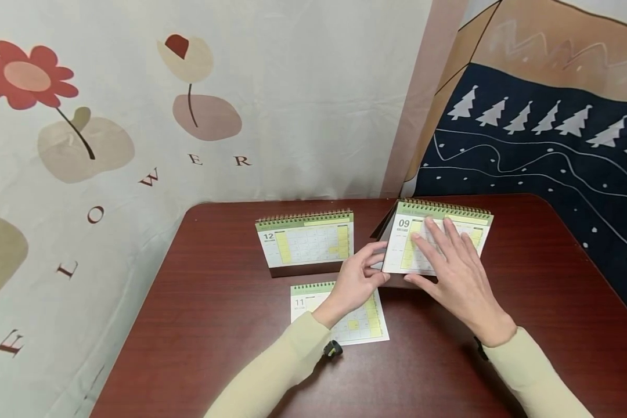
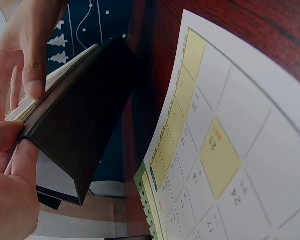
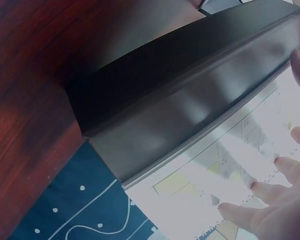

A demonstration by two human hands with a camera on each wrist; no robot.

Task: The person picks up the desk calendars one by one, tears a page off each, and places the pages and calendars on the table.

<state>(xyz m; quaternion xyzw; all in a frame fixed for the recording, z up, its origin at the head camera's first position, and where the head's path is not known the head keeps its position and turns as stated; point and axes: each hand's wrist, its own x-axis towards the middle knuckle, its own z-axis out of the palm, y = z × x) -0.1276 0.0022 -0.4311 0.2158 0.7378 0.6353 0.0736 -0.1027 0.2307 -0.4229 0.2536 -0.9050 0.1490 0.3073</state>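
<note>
A spiral-bound desk calendar [image 1: 397,255] showing page 09 is at the right of the table, its dark stand [image 3: 150,145] folded out underneath. My left hand [image 1: 356,280] pinches its lower left corner; in the left wrist view the thumb lies on the page edges and fingers are behind the dark board. Spread over the page, my right hand [image 1: 457,273] touches the date grid with straight fingers, its thumb near the bottom edge. A loose calendar sheet [image 1: 373,331] numbered 11 lies flat on the table, partly hidden beneath my left wrist.
A second desk calendar [image 1: 313,244] turned to page 12 stands upright to the left, behind the loose sheet. The reddish-brown table [image 1: 198,325] ends at a wall cloth [image 1: 303,104] with flower prints and a dark blue cloth [image 1: 533,157] with white trees.
</note>
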